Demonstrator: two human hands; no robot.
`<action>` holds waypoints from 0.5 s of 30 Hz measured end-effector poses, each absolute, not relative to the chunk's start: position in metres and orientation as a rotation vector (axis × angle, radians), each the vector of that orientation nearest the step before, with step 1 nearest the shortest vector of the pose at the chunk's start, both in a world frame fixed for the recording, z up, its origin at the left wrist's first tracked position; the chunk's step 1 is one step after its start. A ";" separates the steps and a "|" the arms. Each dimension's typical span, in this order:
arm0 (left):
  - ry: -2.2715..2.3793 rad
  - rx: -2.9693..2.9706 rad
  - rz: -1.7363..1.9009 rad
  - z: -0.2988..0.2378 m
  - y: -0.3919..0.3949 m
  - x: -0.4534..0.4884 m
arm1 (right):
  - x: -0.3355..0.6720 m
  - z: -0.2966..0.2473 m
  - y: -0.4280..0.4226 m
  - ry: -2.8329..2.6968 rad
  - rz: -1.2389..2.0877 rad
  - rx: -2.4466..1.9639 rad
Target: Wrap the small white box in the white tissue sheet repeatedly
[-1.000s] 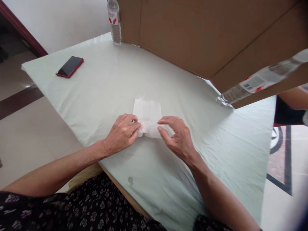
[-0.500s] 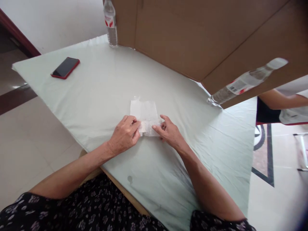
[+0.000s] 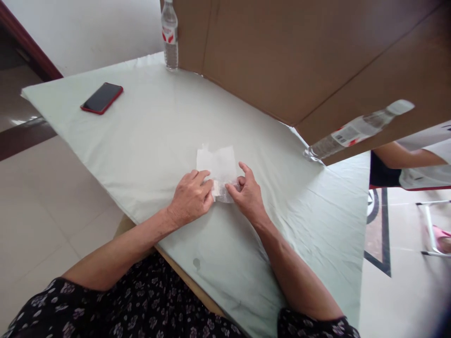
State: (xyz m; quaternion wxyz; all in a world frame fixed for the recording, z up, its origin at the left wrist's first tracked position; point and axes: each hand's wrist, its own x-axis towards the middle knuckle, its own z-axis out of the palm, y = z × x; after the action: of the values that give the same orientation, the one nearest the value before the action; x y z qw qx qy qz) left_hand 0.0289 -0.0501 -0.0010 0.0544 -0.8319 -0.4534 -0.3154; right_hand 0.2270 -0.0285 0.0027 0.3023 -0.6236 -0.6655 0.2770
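A white paper tissue (image 3: 217,165) lies flat on the pale green cloth over the table (image 3: 148,136), its near edge folded over. My left hand (image 3: 192,198) pinches the folded near-left part of the tissue with curled fingers. My right hand (image 3: 246,193) pinches the near-right part, thumb and fingertips pressed on the fold. The two hands sit close together, almost touching across the tissue.
A red-cased phone (image 3: 102,97) lies at the far left. A water bottle (image 3: 170,35) stands at the back, another bottle (image 3: 354,131) at the right, both against a cardboard screen (image 3: 299,56). Another person's arm (image 3: 405,157) shows beyond it.
My right hand came down from hovering beside the tissue and closed on its near-right part. Both hands drew closer together on the fold. The camera view shifted slightly.
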 end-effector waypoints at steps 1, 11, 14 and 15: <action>-1.390 -2.522 -0.944 0.000 -0.050 0.029 | 0.228 0.002 -0.029 -1.758 0.739 -1.653; -1.326 -2.613 -0.986 -0.002 -0.051 0.027 | 0.230 -0.009 -0.025 -1.666 0.876 -1.653; -1.315 -2.623 -0.993 -0.001 -0.050 0.026 | 0.226 -0.009 -0.028 -1.667 0.847 -1.604; -1.315 -2.626 -0.991 -0.001 -0.050 0.027 | 0.225 -0.008 -0.030 -1.660 0.843 -1.588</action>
State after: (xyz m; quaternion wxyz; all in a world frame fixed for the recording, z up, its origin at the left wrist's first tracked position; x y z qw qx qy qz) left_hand 0.0265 -0.0503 -0.0009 0.0210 -0.8470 -0.4242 -0.3196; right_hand 0.2246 -0.0297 -0.0081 0.3405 -0.6102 -0.6378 0.3239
